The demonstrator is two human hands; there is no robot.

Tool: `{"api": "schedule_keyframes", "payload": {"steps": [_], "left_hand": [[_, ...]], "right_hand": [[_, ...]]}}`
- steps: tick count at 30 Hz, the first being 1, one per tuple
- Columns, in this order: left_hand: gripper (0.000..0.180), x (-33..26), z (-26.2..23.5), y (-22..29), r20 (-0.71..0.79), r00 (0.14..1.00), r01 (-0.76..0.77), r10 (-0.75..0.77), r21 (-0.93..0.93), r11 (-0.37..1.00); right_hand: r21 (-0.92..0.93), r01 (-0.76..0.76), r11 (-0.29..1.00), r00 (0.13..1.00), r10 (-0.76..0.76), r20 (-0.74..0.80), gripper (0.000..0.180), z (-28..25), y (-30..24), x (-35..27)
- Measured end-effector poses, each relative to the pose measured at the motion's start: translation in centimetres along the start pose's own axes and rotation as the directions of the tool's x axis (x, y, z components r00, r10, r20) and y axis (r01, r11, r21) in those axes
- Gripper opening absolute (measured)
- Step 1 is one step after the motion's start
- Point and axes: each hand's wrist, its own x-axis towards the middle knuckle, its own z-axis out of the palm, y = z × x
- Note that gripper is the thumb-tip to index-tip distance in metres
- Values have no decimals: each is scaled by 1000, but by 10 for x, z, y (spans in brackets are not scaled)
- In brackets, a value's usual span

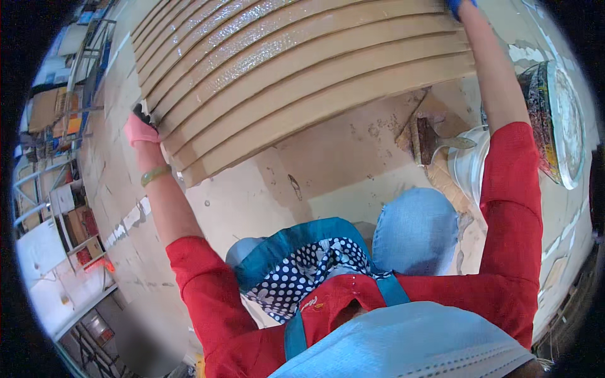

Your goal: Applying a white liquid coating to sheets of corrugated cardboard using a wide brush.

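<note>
Here are the tan strips (pixel 277 94), front and centre, overlapped like slats on the floor (pixel 328 201) just ahead of the person, running out of view at the top. A bright, wet-looking shine sits across the far rows; the nearer ones are dull. Judging by that, the shiny part looks done and the matte rows closest in look untouched, though what lies past the upper edge is anyone's guess.

Out to the left edge: the left hand (pixel 141 128), pink glove with dark fingertips, fingers bent against the strip ends; whether they pinch anything, I cannot tell. Far right, the right hand (pixel 463 5), blue-gloved, is nearly cut off by the frame at the top corner of the strips, so its fingers can't be read.

Now the count: many strips, too many cut off for a total; one brush (pixel 425 140), bristles down on a brown-stained patch, handle toward one white container (pixel 468 169); one big paint-smeared bucket (pixel 569 126) beyond the right arm; one green bracelet (pixel 155 174) on the left wrist. Metal racks (pixel 38 195) line the far left.
</note>
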Motion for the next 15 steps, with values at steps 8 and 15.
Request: {"api": "schedule_keyframes", "payload": {"steps": [8, 15], "left_hand": [[22, -6, -33, -17, -158, 974, -125, 161, 220, 968], [25, -34, -10, 13, 113, 928, 55, 354, 901, -431]], "right_hand": [[121, -537, 835, 798, 457, 393, 47, -17, -173, -41], [149, -461, 875, 860, 399, 318, 43, -15, -166, -43]]}}
